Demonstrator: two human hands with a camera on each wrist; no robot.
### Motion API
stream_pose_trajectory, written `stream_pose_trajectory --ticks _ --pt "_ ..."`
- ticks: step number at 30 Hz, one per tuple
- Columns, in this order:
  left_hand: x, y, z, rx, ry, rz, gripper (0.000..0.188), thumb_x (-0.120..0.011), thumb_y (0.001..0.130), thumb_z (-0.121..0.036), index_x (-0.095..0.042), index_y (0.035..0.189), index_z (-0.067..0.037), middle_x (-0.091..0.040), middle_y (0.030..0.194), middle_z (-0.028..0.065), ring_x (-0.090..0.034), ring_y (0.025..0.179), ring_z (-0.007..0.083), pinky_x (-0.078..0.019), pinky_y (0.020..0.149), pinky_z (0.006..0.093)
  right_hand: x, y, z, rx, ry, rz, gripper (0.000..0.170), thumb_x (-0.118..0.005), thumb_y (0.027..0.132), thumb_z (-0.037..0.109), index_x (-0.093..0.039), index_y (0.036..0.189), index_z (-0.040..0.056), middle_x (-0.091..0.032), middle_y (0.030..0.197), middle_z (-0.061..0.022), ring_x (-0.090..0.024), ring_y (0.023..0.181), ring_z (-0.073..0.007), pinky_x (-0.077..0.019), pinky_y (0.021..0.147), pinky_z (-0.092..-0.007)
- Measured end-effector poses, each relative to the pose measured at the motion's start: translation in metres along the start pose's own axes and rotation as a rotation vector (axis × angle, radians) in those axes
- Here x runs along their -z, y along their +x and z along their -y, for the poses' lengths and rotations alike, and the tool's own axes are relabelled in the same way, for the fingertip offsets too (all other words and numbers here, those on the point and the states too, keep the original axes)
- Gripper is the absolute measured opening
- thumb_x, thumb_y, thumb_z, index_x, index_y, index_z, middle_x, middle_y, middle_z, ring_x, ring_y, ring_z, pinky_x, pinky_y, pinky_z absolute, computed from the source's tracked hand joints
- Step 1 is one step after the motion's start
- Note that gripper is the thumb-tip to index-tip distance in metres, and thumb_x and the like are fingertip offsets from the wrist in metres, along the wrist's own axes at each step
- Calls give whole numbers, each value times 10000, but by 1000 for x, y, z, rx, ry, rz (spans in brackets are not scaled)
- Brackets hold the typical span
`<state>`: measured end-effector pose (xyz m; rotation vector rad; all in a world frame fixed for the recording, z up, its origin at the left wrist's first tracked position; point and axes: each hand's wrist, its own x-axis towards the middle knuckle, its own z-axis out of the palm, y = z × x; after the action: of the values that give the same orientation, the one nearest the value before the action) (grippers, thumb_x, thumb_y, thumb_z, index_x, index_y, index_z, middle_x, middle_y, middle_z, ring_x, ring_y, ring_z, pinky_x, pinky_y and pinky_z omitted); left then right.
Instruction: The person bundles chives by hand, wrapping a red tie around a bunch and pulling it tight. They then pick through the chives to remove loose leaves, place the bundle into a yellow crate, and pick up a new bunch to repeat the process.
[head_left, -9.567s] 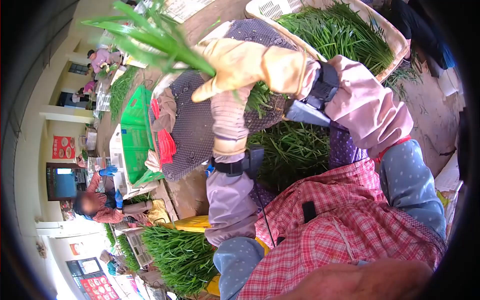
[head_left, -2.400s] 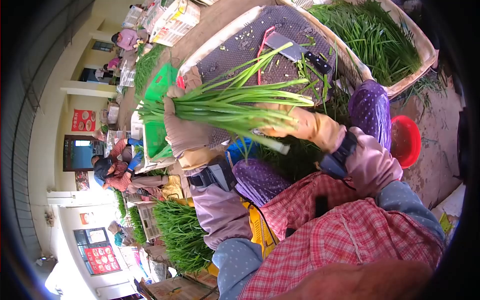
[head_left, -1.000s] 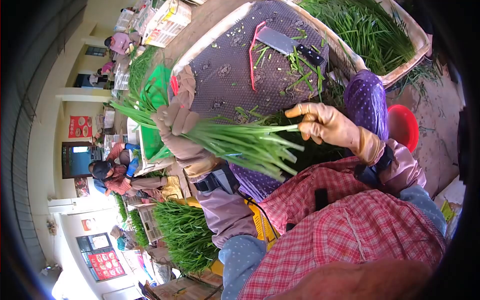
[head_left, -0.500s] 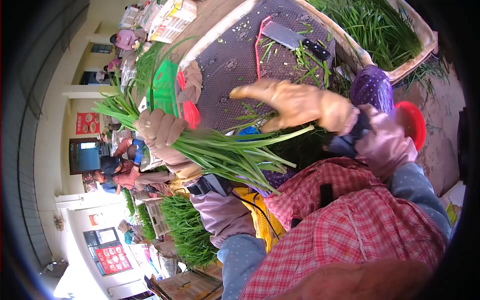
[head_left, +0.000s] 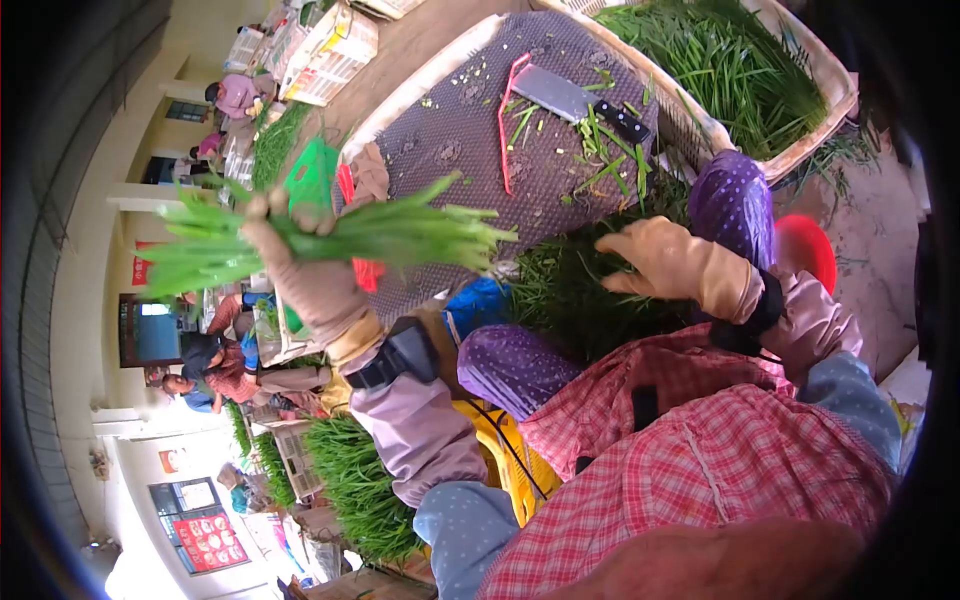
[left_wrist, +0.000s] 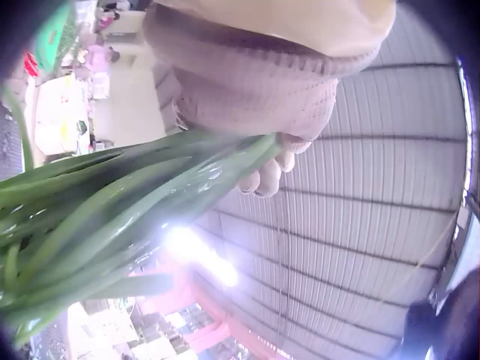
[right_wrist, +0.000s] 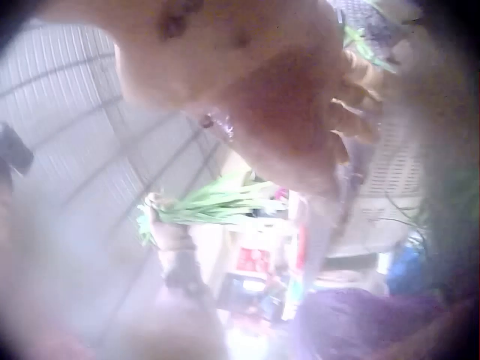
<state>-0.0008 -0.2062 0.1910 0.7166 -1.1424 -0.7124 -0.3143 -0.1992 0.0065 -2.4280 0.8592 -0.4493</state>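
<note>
Green bunch: long leaves (head_left: 390,235), up in the air in L hand; in head view it overlaps the mat's edge, pale ends twd the knife side, tips twd the bkgd; blurred.
L hand: gloved, beige (head_left: 300,255); fingers curled round bunch approx mid-length, firm grip.
R hand: yellowish glove (head_left: 680,265), holds nothing; fingers loosely bent, apart from bunch.
Leaf pile: dk green (head_left: 565,290), btwn the knees, just beside R hand in head view.
Mat: grey-purple, textured (head_left: 430,165), w/ scattered green bits.
Knife: flat on mat, blade (head_left: 555,93) + blk handle; cut bits beside handle.
Red strip: thin (head_left: 503,140), on mat at blade's end.
Big crate: pale (head_left: 845,105), full of leaves, next to mat.
Bucket: red (head_left: 808,255), on floor past the purple dotted knee (head_left: 735,195).
Bkgd: seated ppl, green crate (head_left: 312,180), wht crates.
</note>
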Motion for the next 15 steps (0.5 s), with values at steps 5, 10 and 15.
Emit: stream_pose_trajectory --ticks 5,10,15 --pt "-105 -11 35 -16 607 145 280 -508 977 -351 -611 1015 -93 -577 808 34 -547 711 132 -468 654 304 48 53 -12 -234 1239 75 893 -320 875 737 -459 1334 -16 -623 1095 -198 -609 1025 -300 -498 883 -413" --pt "-138 -75 129 -369 926 792 384 -727 566 -56 -635 898 -225 -589 954 16 -510 1026 226 -340 937 412 6 26 -31 -127 1607 -355 767 -563 885 549 -356 1400 19 -546 1136 -141 -559 1046 -250 -481 917 -349" --pt "-118 -156 147 -208 992 1062 340 -686 641 -60 -679 931 -237 -508 1314 33 -328 1351 309 -164 1130 541 -59 -7 -66 7 1368 -464 689 -684 841 352 -408 1363 -4 -487 1310 -130 -502 1166 -195 -420 982 -308"
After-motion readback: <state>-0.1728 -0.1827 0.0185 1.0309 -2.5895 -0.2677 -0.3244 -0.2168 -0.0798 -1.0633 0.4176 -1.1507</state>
